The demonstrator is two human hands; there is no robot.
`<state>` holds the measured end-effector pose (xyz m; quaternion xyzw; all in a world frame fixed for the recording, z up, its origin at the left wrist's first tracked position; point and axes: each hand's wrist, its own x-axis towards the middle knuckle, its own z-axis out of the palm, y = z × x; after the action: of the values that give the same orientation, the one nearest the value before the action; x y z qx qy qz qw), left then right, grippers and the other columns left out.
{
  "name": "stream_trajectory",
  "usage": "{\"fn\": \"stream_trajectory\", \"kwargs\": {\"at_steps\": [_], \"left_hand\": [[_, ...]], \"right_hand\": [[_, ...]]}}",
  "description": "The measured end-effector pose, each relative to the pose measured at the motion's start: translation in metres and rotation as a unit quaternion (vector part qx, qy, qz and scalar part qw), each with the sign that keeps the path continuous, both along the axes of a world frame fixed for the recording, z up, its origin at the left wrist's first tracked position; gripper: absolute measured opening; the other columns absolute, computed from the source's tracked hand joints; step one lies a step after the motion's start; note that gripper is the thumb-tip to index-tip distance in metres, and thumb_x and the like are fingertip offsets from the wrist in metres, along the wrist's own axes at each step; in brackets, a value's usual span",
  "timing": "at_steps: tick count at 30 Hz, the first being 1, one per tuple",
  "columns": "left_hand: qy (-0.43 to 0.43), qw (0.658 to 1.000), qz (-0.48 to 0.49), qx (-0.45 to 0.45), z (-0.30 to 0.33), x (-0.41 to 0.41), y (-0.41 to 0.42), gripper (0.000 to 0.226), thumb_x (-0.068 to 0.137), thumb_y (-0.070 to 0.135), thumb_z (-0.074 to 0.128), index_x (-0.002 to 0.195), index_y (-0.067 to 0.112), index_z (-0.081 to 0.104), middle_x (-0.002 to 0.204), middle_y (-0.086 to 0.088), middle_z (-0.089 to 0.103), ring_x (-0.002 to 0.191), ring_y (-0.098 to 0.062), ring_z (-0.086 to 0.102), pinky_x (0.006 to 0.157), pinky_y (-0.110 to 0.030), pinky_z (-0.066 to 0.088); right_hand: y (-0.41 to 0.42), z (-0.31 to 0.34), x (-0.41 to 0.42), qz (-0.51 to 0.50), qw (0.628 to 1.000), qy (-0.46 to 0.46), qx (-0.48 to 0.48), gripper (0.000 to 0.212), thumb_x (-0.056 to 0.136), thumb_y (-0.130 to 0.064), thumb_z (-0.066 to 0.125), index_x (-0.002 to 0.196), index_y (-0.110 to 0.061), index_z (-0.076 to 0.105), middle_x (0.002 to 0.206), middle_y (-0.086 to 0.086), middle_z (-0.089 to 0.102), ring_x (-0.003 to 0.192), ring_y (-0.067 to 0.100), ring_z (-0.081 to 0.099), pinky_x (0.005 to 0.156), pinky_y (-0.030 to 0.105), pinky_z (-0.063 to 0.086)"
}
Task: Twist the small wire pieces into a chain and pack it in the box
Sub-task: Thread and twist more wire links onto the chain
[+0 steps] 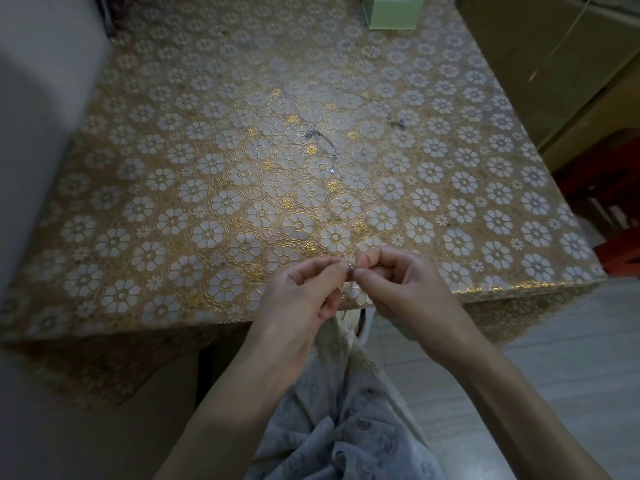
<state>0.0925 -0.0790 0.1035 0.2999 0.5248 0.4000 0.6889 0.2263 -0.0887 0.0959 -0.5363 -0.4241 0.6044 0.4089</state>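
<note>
Both thumb-and-forefinger tips pinch one small silver wire piece (351, 270) between left hand (304, 296) and right hand (401, 289), at the near edge of the gold floral tablecloth (173, 202) (thin strand dangles below). More thin wire pieces (322, 140) lie mid-table; pale green box (393, 12) at far edge.

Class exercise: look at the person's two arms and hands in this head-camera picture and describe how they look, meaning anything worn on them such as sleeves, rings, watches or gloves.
Both arms are bare from the bottom of the picture to the fingertips: no sleeves show. The left hand and the right hand wear no gloves, and no rings, watch or bracelet can be seen. The fingernails look short and unpainted.
</note>
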Motion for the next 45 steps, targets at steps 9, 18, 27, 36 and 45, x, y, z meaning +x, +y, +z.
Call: {"fn": "stream_trajectory", "kwargs": {"at_steps": [9,18,27,36,45], "left_hand": [[0.091,0.994,-0.05,0.041,-0.003,-0.002,0.001,0.013,0.087,0.008,0.06,0.077,0.01,0.069,0.06,0.0,0.058,0.043,-0.003,0.039,0.045,-0.011,0.034],[0.184,0.941,-0.265,0.103,0.008,-0.018,0.01,0.029,0.092,0.02,0.054,0.065,0.022,0.064,0.062,-0.002,0.05,0.065,-0.021,0.041,0.062,-0.035,0.033],[0.255,0.915,-0.278,0.142,0.012,-0.024,0.017,0.02,0.082,0.021,0.058,0.063,0.024,0.061,0.053,0.012,0.051,0.052,-0.008,0.043,0.054,-0.027,0.035],[0.006,0.992,-0.123,-0.023,-0.003,-0.016,0.011,0.034,0.088,0.001,0.048,0.058,0.011,0.06,0.054,0.0,0.051,0.053,-0.013,0.047,0.043,-0.018,0.034],[0.193,0.957,-0.192,0.097,-0.002,-0.022,0.012,0.017,0.087,0.011,0.058,0.073,0.016,0.065,0.055,0.01,0.055,0.052,-0.005,0.047,0.052,-0.018,0.038]], "right_hand": [[0.002,0.003,0.003,0.015,0.996,-0.083,-0.009,0.018,0.088,-0.002,0.057,0.073,-0.012,0.058,0.049,-0.004,0.036,0.038,0.004,0.027,0.037,0.012,0.025],[0.001,0.005,0.006,0.036,0.995,0.058,-0.07,0.017,0.084,-0.003,0.06,0.07,-0.011,0.056,0.047,-0.009,0.034,0.04,0.003,0.024,0.038,0.014,0.021],[0.0,0.004,0.004,0.054,0.984,0.126,-0.11,0.007,0.07,-0.014,0.066,0.072,-0.012,0.06,0.044,-0.009,0.032,0.04,0.006,0.021,0.047,0.025,0.011],[-0.002,0.0,-0.004,0.028,0.997,0.057,-0.039,0.016,0.09,-0.003,0.054,0.075,-0.009,0.054,0.049,-0.006,0.039,0.046,0.007,0.028,0.041,0.014,0.021],[-0.002,0.006,-0.003,0.025,0.999,0.02,-0.01,0.008,0.09,-0.003,0.055,0.084,-0.009,0.057,0.043,-0.002,0.049,0.035,0.005,0.037,0.037,0.012,0.025]]}}
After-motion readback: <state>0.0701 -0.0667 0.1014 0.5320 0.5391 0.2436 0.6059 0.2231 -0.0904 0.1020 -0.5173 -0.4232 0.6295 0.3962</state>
